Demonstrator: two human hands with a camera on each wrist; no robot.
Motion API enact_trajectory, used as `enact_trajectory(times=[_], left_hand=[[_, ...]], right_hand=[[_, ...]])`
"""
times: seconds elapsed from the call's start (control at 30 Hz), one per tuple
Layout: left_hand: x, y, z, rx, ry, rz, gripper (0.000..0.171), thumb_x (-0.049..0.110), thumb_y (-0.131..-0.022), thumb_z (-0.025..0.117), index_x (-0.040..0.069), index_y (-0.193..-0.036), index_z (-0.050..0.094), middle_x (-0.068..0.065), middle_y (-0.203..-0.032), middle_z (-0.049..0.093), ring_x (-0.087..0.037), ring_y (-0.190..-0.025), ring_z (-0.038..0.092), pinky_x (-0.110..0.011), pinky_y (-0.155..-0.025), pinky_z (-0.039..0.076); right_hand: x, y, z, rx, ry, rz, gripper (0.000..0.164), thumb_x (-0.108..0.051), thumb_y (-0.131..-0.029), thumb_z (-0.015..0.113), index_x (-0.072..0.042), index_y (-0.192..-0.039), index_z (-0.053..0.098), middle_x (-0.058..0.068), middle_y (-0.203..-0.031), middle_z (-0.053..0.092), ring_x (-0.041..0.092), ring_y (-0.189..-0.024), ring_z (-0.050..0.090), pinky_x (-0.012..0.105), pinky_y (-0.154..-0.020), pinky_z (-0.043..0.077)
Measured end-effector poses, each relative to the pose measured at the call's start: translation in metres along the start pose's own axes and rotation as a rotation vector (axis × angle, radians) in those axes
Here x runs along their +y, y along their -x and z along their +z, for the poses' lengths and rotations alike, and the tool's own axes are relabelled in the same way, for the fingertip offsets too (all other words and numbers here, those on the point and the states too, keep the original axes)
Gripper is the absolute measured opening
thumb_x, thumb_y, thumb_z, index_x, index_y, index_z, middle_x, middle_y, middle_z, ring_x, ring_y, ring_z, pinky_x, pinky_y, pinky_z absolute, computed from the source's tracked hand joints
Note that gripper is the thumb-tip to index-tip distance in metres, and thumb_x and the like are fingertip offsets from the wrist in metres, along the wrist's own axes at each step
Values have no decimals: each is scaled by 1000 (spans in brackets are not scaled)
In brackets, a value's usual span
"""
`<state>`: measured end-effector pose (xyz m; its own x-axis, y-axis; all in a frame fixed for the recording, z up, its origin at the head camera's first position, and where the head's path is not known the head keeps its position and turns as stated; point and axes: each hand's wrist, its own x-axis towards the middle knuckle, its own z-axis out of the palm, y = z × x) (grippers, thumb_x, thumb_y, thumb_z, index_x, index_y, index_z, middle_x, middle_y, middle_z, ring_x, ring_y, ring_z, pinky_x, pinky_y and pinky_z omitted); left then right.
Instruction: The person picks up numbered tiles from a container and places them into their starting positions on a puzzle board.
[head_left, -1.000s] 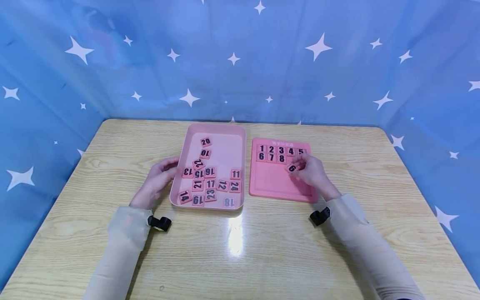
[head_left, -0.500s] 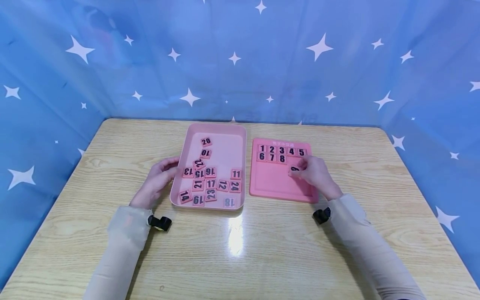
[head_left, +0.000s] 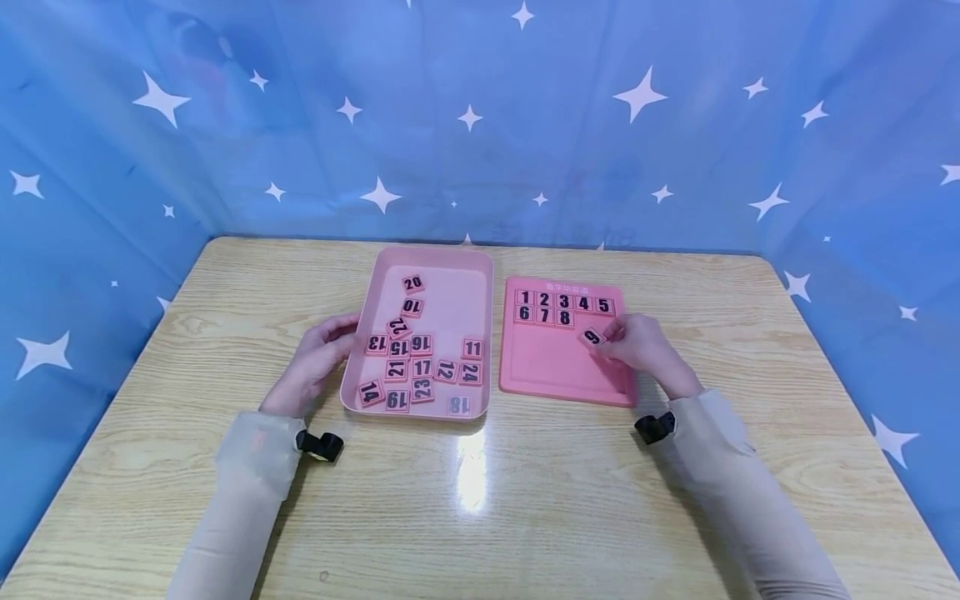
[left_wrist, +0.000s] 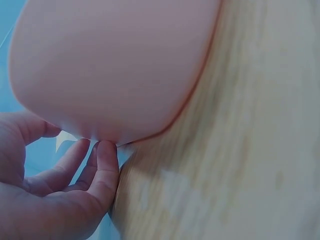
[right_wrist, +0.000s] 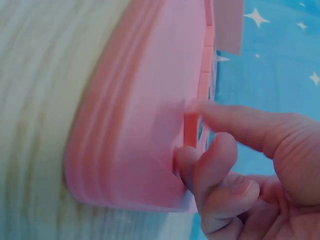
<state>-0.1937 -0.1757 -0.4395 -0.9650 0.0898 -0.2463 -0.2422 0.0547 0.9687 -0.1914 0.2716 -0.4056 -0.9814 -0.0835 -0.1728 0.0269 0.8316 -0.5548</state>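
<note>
A square pink number tile with a black digit is tilted over the pink puzzle board; my right hand pinches it. In the right wrist view, the fingers meet the ends of the tile, just above the board's surface. Tiles 1 to 8 fill the top row and part of the second. Relaxed fingers of my left hand touch the left wall of a pale pink tray; the left wrist view shows fingertips against its outer side.
Several loose number tiles lie turned various ways in the tray, mostly toward its near end. Tray and board stand side by side on a wooden table. A blue star-patterned cloth rises behind and at both sides.
My right hand has shifted slightly right and toward me with the tile, so its digit and tile 5 now show fully. My left hand and the tray stay put.
</note>
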Motion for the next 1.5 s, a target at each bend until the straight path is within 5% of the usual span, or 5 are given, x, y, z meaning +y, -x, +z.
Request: enact_trajectory(times=[0.43, 0.7, 1.17, 1.33, 1.5], left_hand=[[0, 0, 0, 2, 3, -1, 52, -1, -87, 52, -8, -137, 37, -18, -126, 46, -10, -99, 48, -15, -84, 44], [-2, -2, -1, 8, 2, 3, 52, -2, -87, 52, -8, -136, 39, -11, -119, 49, -10, -98, 49, -15, -82, 45], [1, -1, 0, -9, 5, -3, 52, -1, -87, 52, -8, -136, 38, -19, -126, 47, -8, -97, 51, -16, -84, 45], [1, -1, 0, -7, 10, 5, 52, -2, -86, 52, -9, -136, 38, -13, -120, 49, -10, -98, 50, -16, -84, 45], [0, -2, -1, -4, 5, 17, 52, -2, -85, 52, -9, -135, 39, -12, -119, 50, -10, -99, 49, -17, -84, 45]], right_hand=[[-4, -10, 2, -19, 12, 34, 17, -14, -85, 67, 2, -79, 65, 4, -54, 57, 13, -48, 52, 24, -47, 41], [-3, -17, 3, -25, -22, 62, 17, -11, -88, 63, 3, -79, 63, 6, -60, 61, 12, -50, 56, 25, -45, 46], [-8, -14, -4, 36, -95, 47, 18, -10, -88, 63, 7, -83, 64, 14, -67, 66, 18, -54, 63, 29, -49, 52], [-31, -14, -8, 184, -138, -53, 17, -13, -87, 65, 3, -84, 64, 18, -70, 64, 24, -56, 59, 23, -45, 44], [-76, -25, -3, 161, -258, -110, 20, -18, -89, 64, 1, -96, 65, 19, -80, 65, 34, -69, 62, 23, -48, 46]])
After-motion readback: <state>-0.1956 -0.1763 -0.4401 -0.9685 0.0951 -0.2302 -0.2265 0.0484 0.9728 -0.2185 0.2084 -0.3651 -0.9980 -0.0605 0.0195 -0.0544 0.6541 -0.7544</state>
